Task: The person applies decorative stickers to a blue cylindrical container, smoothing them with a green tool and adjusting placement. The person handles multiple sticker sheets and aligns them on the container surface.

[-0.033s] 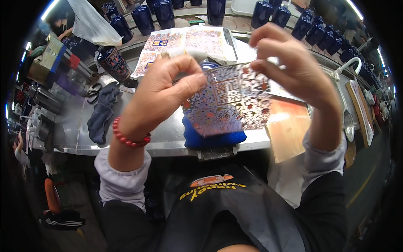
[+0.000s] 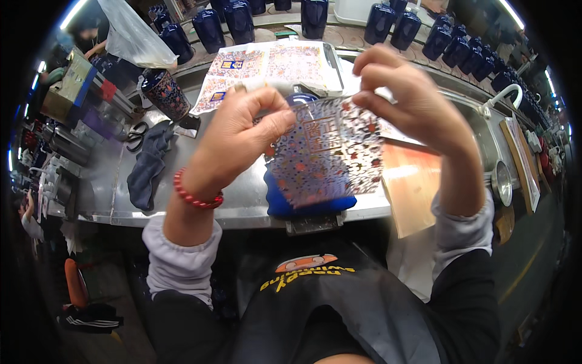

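Holds the patterned film [image 2: 330, 151] up over the middle of the steel counter [image 2: 97, 179], nearer than the printed sheets [image 2: 294, 60]. Pinches its far left corner between thumb and fingers of the left hand [image 2: 242, 130]; seems to grip the far right corner likewise with the right hand [image 2: 418, 100], though blurred there. Touches only along the far edge, presumably to spread the thin film and spare its pattern. Lets the near edge hang free above a blue object [image 2: 282, 206], too covered to identify. Has the dark cloth [image 2: 148, 167] and scissors [image 2: 136, 136] lying to the left, likely clear of both hands, with a patterned bottle [image 2: 165, 94] farther off. Has a wooden board [image 2: 415, 197] on the right, perhaps for easy reach, and plain blue bottles [image 2: 315, 18] along the far side.
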### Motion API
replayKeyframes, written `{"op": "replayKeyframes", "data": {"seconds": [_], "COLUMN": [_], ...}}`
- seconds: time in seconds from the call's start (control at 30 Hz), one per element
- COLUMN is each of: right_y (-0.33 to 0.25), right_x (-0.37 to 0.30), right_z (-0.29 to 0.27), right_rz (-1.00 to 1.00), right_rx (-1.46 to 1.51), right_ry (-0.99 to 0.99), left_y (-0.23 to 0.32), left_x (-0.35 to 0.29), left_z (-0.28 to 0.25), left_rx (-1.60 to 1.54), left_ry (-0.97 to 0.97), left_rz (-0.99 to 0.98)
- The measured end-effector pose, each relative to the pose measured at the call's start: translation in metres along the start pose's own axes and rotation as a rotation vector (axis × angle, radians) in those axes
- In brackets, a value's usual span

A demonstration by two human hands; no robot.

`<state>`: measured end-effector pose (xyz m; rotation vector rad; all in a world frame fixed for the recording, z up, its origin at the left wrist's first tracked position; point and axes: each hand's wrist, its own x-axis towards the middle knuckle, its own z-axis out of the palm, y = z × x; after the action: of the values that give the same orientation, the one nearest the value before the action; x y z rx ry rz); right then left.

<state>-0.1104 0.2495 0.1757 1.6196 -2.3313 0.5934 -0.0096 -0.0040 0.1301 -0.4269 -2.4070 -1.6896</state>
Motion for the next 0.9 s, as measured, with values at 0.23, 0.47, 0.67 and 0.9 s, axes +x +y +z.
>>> {"op": "replayKeyframes", "data": {"seconds": [0.23,0.47,0.67,0.9], "right_y": [0.053,0.059,0.069,0.042], "right_x": [-0.007,0.002,-0.001,-0.009], "right_z": [0.089,0.102,0.12,0.118], "right_rz": [0.143,0.224,0.224,0.325], "right_rx": [0.219,0.259,0.323,0.054], "right_ry": [0.07,0.078,0.11,0.355], "left_y": [-0.09,-0.112,-0.119,-0.11], "left_x": [0.013,0.017,0.018,0.001], "left_z": [0.004,0.011,0.013,0.025], "left_rx": [0.203,0.057,0.014,0.288], "left_ry": [0.142,0.208,0.253,0.546], "left_rz": [-0.191,-0.239,-0.202,0.003]}}
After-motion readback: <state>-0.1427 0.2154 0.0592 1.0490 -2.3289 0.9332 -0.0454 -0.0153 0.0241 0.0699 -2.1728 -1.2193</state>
